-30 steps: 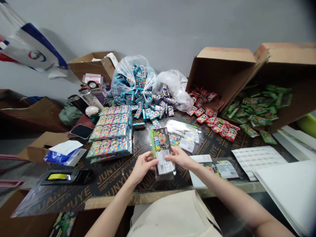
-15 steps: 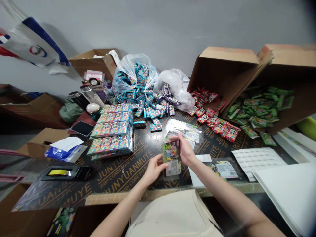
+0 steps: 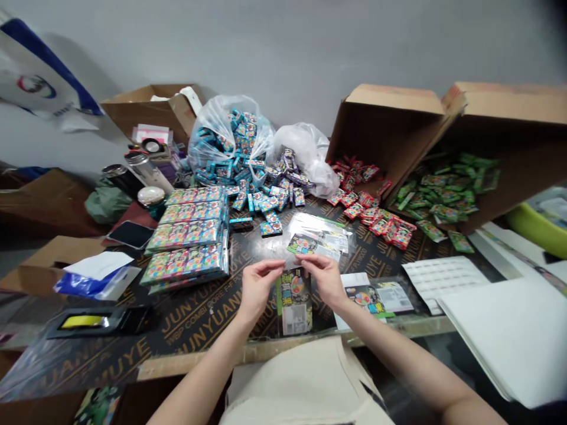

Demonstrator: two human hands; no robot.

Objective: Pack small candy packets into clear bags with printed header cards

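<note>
A clear plastic bag with a black and green printed card (image 3: 295, 304) hangs in front of me, close to the table's front edge. My left hand (image 3: 260, 286) pinches its upper left corner between thumb and fingertips. At the upper right, my right hand (image 3: 326, 278) is closed on the same top edge. Just beyond my fingers lies a loose pile of similar printed bags (image 3: 321, 233). Another printed bag (image 3: 378, 298) lies flat to the right of my right wrist, partly over a white sheet.
Stacked packs of small boxes (image 3: 186, 236) stand at left. Blue boxes spill from a plastic bag (image 3: 230, 147); red boxes (image 3: 376, 218) and green boxes (image 3: 443, 195) lie in tipped cartons. A tape dispenser (image 3: 97, 321), a phone (image 3: 130, 234) and white sheets (image 3: 496, 330) are around.
Both hands have moved up to the bag's top edge, one at each corner. Earlier they held its sides. The camera view has shifted right.
</note>
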